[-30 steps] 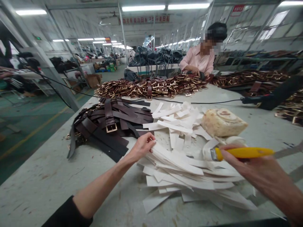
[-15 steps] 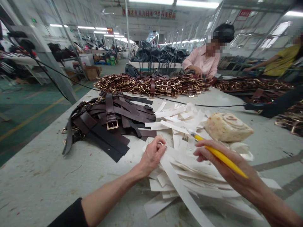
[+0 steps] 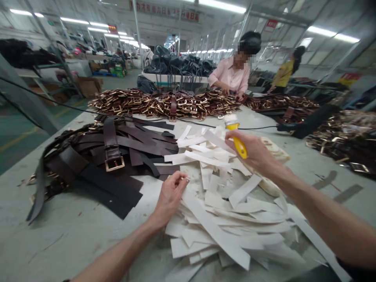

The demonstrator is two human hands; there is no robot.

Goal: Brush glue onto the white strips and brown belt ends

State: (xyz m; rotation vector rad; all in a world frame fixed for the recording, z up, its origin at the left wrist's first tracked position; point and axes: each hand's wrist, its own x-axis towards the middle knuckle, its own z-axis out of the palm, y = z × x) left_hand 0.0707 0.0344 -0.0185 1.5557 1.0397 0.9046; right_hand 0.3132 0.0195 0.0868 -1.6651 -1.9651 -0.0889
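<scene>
My left hand (image 3: 170,196) pinches the near-left end of a long white strip (image 3: 216,231), which slants over a heap of similar strips (image 3: 246,235). Wrapped in my right hand (image 3: 254,150) is a brush (image 3: 240,145) with a yellow handle, its pale bristles pointing up and away from me. It is raised over a second, looser pile of white strips (image 3: 202,147). Partly hidden behind my right hand and forearm is a beige, crusted block (image 3: 274,148).
Dark brown belt straps (image 3: 96,156) with gold buckles lie at the left. Across the back of the table runs a long heap of buckled belts (image 3: 147,102), with a black cable (image 3: 202,124) before it. A co-worker in a pink shirt (image 3: 230,74) handles belts behind it.
My right hand has moved forward and up, and the brush has swung from slanting to nearly upright. My left hand still grips a strip. The camera has turned right.
</scene>
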